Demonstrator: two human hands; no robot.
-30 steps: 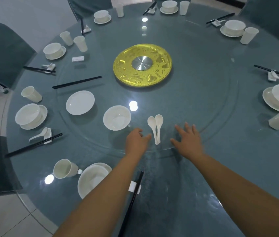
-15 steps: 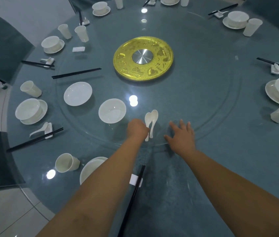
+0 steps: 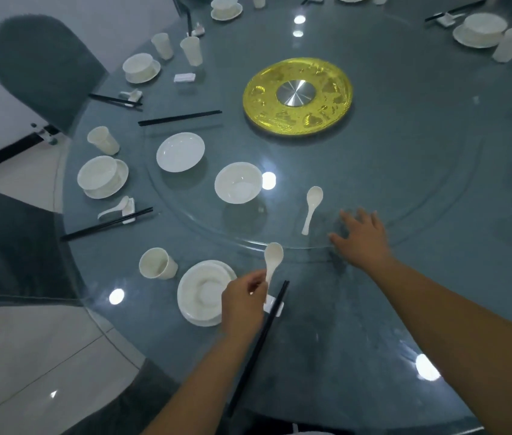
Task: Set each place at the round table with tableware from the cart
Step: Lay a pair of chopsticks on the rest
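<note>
My left hand (image 3: pixel 242 298) pinches the handle of a white spoon (image 3: pixel 272 257), its bowl pointing away from me, just above the white chopstick rest (image 3: pixel 274 307) and black chopsticks (image 3: pixel 261 343) of the near place. Left of them stand a bowl on a plate (image 3: pixel 202 293) and a cup (image 3: pixel 156 263). My right hand (image 3: pixel 362 238) lies flat with spread fingers on the rim of the glass turntable (image 3: pixel 405 183). A second white spoon (image 3: pixel 311 208) lies on the turntable left of that hand. A loose bowl (image 3: pixel 238 182), plate (image 3: pixel 180 151) and chopsticks (image 3: pixel 180 117) also sit there.
A gold disc (image 3: pixel 298 96) marks the turntable's centre. Set places with bowls, cups, spoons and chopsticks ring the round table (image 3: pixel 374 324), such as the one at the left (image 3: pixel 102 177). Grey chairs (image 3: pixel 44 67) stand at the left.
My left hand has picked one of the two spoons off the turntable and drawn it back toward me, over the near chopstick rest. The right hand stays on the turntable rim.
</note>
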